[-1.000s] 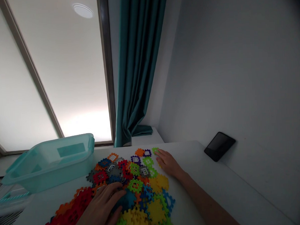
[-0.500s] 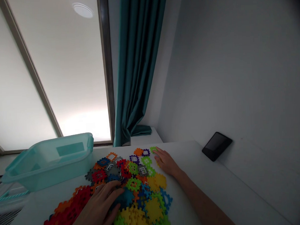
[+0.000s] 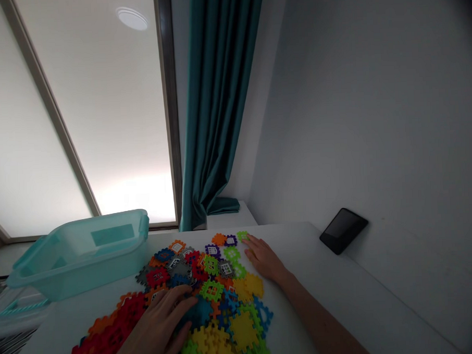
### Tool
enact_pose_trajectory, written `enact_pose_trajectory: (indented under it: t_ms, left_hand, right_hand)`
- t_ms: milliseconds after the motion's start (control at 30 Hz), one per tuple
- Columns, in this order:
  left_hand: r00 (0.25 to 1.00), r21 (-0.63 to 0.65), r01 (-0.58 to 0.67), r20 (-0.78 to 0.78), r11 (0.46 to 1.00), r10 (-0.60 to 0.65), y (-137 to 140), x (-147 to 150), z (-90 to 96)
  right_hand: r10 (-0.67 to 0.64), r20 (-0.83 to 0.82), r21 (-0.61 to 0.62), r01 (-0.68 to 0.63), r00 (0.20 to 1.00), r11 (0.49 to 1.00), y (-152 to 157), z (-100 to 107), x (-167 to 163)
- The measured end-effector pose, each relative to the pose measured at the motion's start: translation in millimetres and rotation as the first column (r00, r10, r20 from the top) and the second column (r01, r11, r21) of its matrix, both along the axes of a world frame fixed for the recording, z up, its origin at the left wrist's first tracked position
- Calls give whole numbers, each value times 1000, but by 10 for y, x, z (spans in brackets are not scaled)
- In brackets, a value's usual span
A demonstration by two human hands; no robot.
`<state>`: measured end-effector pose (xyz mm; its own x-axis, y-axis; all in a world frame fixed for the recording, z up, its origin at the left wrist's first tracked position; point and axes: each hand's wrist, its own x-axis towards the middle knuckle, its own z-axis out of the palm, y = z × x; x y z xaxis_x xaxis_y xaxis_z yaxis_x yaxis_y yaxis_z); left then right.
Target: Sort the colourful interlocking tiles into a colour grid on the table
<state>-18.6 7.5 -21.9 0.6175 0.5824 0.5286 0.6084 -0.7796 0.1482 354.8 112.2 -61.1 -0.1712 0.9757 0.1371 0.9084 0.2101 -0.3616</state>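
Observation:
Colourful interlocking plastic tiles with toothed edges lie in a loose heap on the white table. My left hand [image 3: 162, 323] rests palm down at the near left of the heap, fingers apart, over a blue tile [image 3: 201, 310] and beside the red tiles [image 3: 110, 334]. At the far right of the heap, my right hand [image 3: 264, 256] lies with fingers stretched out, fingertips at a light green tile [image 3: 242, 235]. Purple tiles [image 3: 213, 250] and an orange tile [image 3: 219, 239] sit left of it. Yellow tiles [image 3: 243, 330] fill the near part of the heap.
A translucent teal bin [image 3: 87, 272] stands left of the heap. On the right, a black tablet-like device [image 3: 343, 231] is against the wall [image 3: 374, 113]. A dark green curtain [image 3: 221, 104] hangs behind the table [image 3: 289, 237], beside frosted panels [image 3: 111, 109].
The whole view has shifted slightly to the right. Both hands and the tiles keep about the same places relative to one another.

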Motion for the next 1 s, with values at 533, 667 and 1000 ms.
enact_pose_trajectory:
  t_ms: [533,667,1000]
  left_hand:
    - [1000,-31,0,-26,1000,-1,1,-23,-17]
    - [1000,-31,1,-11,1000,-1,11,-35,-43]
    - [1000,-22,10,2,1000,-10,7,-27,-31]
  right_hand:
    - [-11,-95,96,20,995,995,-55,-64,63]
    - [-15,-120,123,30,993,992,-156,-79,144]
    - [0,-100,130,13,995,991,-286,-62,115]
